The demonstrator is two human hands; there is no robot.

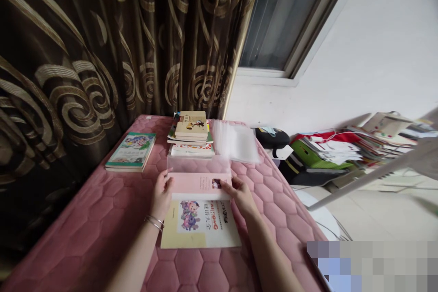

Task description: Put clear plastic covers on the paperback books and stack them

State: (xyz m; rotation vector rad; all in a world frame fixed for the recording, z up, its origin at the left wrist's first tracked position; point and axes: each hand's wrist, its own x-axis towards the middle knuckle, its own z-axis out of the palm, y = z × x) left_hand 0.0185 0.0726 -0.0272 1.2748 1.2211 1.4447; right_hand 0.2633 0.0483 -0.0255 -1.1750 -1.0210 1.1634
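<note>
A book (pixel 195 223) lies in front of me with its pink inner flap (pixel 191 183) folded out away from me. Beyond the flap extends a clear plastic book cover (pixel 198 164). At the left edge of the flap, my left hand (pixel 162 191) is closed on the plastic cover, thumb resting near the flap. On the opposite side my right hand (pixel 242 194) grips the flap, with the thumb on top by a small photo. Whether it also pinches the plastic there is hard to tell.
The pink quilted mattress (pixel 119 219) carries a stack of books (pixel 191 134), a fan of clear plastic covers (pixel 237 141) and a green-edged book (pixel 132 150). A patterned curtain (pixel 137 54) hangs behind. Bags and papers (pixel 318 155) lie to the right, past a pale pole (pixel 359 178).
</note>
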